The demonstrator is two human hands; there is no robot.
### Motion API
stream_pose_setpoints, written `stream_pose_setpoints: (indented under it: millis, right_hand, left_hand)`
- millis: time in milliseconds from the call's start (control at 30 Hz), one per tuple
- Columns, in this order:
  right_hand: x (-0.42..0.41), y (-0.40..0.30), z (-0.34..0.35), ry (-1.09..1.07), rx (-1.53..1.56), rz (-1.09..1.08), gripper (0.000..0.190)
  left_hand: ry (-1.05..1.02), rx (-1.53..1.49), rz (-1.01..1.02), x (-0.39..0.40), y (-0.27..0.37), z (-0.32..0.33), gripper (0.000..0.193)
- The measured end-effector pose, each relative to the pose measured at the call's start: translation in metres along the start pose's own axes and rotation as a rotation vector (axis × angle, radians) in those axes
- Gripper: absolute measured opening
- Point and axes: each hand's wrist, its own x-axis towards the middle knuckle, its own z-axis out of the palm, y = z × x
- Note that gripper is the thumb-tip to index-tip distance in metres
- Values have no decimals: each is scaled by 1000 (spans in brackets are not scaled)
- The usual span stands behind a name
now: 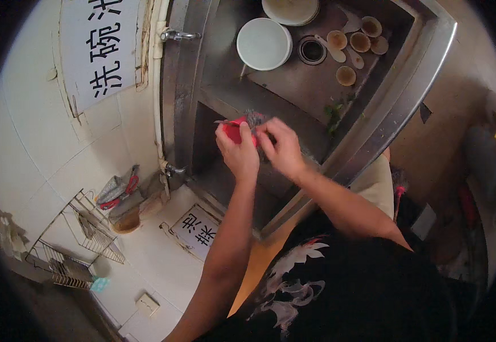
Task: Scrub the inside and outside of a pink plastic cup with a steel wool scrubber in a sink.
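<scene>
Above the double sink, my left hand [240, 156] grips a bright red-pink object [233, 133], whose exact kind I cannot tell. A thin dark strip [226, 122] crosses its top edge. Grey wiry material [254, 115], which looks like a scourer, sits against the far side of the red object. The bent fingers of my right hand [283, 147] pinch at this grey material, close to my left thumb. Motion blur and the fingers partly hide where the two things meet. Below both hands lies the nearer basin [207, 147] of the stainless steel sink.
The farther basin holds a white bucket [265, 44], a second round tub [290, 10], several small brown-stained bowls [346, 76], pale spoons [354, 58] and green leaf scraps [333, 115]. Taps [182, 35] project from the left wall. A wire rack [81, 239] hangs lower left.
</scene>
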Motion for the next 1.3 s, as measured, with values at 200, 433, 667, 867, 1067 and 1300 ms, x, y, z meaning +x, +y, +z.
stream_pose_setpoints:
  millis: [200,433,667,867,1067,1300]
  right_hand:
    - [-2,-14,7,-10,38,-61,11]
    - [-11,-4,1,-29,28,-70,9]
    - [-5,-10,-1,-80,-58,53,7]
    - [5,17,-8,12,-160,108,15]
    - [-15,1,-6,-77,-131,192,11]
    - [-14,-7,-3,-184,-46,159,15]
  left_hand:
    - [-53,-43,-158,1,-6,1,64]
    - [-38,-286,-295,5,-13,9,61]
    - [-62,-368,-461,0,8,-1,64]
    - [-212,-497,-679,1,33,-4,75]
    - [-318,-618,-726,11,28,-12,91]
    - [-200,-511,-637,21,-4,-7,100]
